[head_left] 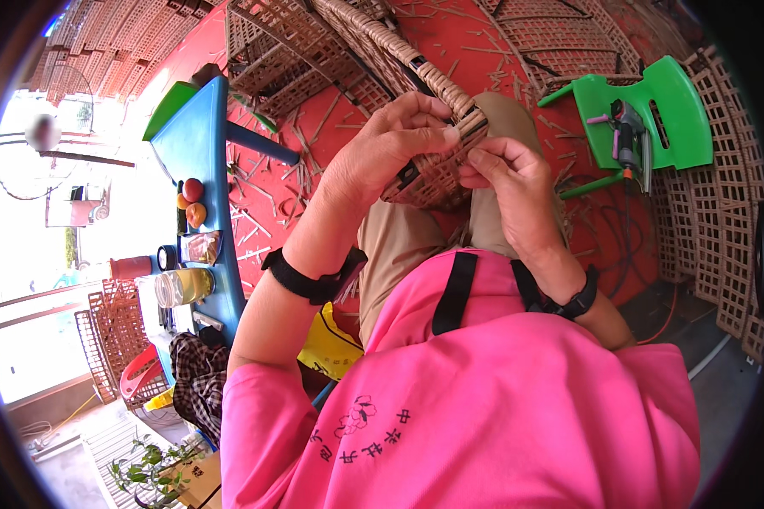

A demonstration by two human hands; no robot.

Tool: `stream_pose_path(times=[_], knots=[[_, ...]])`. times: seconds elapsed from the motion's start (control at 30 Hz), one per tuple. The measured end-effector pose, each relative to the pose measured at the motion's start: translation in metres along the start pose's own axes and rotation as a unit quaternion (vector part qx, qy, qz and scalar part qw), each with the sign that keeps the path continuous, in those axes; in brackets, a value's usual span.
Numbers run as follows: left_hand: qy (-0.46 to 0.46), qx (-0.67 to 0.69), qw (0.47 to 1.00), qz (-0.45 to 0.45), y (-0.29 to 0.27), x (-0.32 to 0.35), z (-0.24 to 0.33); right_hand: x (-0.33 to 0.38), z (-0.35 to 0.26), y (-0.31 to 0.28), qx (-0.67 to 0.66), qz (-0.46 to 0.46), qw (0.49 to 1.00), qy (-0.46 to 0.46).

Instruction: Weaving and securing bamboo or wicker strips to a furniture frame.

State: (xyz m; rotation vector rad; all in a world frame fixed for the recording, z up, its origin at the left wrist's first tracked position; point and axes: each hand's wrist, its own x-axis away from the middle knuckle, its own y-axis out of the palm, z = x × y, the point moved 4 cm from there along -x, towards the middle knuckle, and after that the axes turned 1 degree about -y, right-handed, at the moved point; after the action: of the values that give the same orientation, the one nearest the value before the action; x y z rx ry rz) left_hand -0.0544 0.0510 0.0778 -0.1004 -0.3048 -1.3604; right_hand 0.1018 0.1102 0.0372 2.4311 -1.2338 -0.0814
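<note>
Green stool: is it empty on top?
No. A power tool lies on the green stool, to the right of the hands working the woven basket.

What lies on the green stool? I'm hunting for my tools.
On the green stool lies a power tool with a pink-tipped part. Its underside and the seat beneath it are covered.

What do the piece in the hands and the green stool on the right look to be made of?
The woven piece held by the left hand and right hand looks like rattan or cane: tan strips interlaced, matte, with a braided rim. The green stool looks like moulded plastic: uniform bright colour, smooth, slightly glossy, rounded edges.
</note>
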Motion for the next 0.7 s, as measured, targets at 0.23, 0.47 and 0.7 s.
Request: stream_pose_path(times=[0.23, 0.47, 0.7], knots=[[-0.007, 0.034, 0.999, -0.007, 0.0017, 0.0009, -0.0009, 0.0038, 0.0034, 0.0039, -0.057, 0.034, 0.998, 0.003], [-0.002, 0.053, 0.999, -0.005, 0.0001, 0.0011, -0.0047, 0.0051, 0.0043, 0.0023, -0.049, 0.050, 0.997, 0.043], [0.006, 0.067, 0.998, -0.008, 0.0016, 0.0028, -0.0018, 0.0031, 0.0053, 0.0034, -0.035, 0.059, 0.997, 0.037]])
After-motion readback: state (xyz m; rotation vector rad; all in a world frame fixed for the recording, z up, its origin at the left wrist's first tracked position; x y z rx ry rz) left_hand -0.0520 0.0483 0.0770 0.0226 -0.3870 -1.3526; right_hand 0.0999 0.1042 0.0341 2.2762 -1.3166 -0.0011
